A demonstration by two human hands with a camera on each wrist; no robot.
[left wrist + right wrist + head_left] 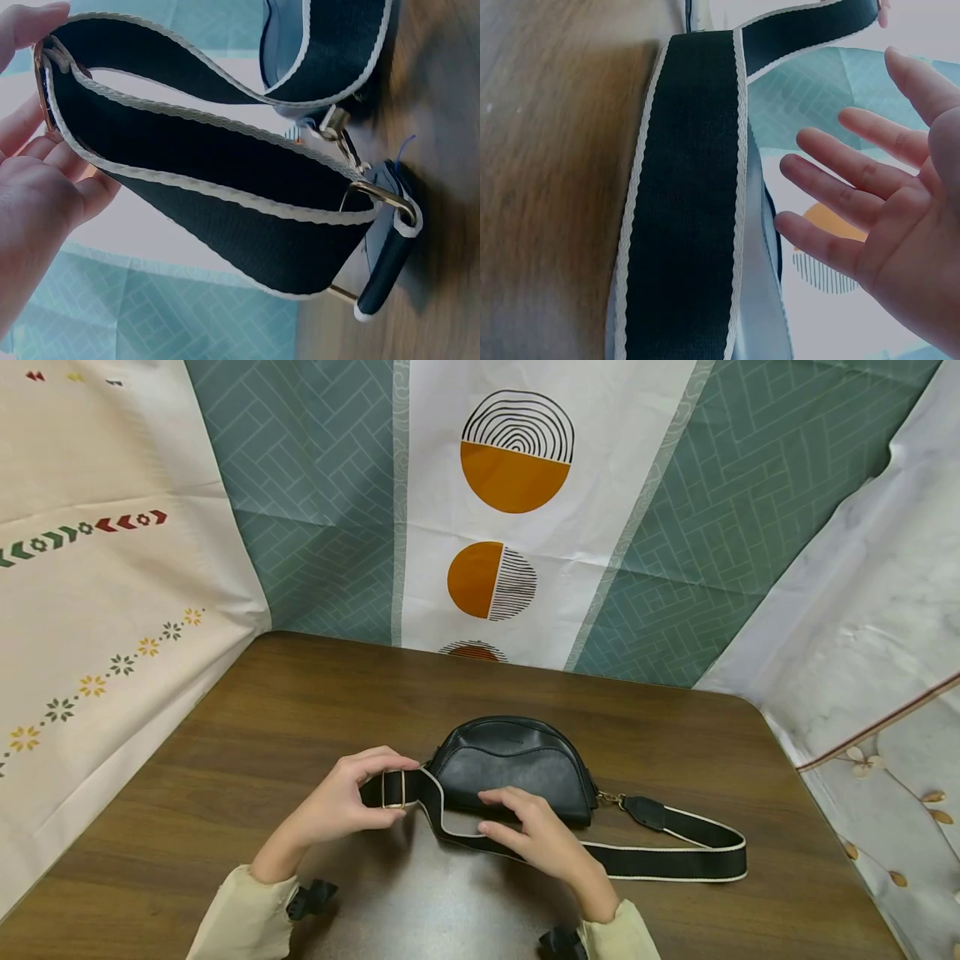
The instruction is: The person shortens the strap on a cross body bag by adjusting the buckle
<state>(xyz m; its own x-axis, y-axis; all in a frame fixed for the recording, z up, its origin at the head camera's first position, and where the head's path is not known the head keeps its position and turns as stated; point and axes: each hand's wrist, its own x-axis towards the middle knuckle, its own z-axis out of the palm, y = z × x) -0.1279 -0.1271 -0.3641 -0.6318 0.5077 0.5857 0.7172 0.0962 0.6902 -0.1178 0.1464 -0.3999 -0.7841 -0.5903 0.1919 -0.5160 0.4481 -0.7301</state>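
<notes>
A small black half-moon handbag (pixel 517 768) stands upright on the wooden table. Its wide black strap with white edging (pixel 675 862) runs along the front and loops back to the bag's right end by a gold chain clasp (pixel 611 797). My left hand (pixel 341 797) pinches the strap at its gold slider buckle (pixel 393 789), left of the bag and raised off the table. A gold ring (pixel 382 199) joins a fold of the strap near the bag. With fingers spread and nothing held, my right hand (pixel 536 835) hovers before the bag, beside the strap (pixel 682 195).
The wooden table (pixel 225 760) reaches back to a hanging green and white cloth (pixel 322 527). A cream patterned cloth (pixel 112 635) borders the left side, and a white floral cloth (pixel 862 693) borders the right.
</notes>
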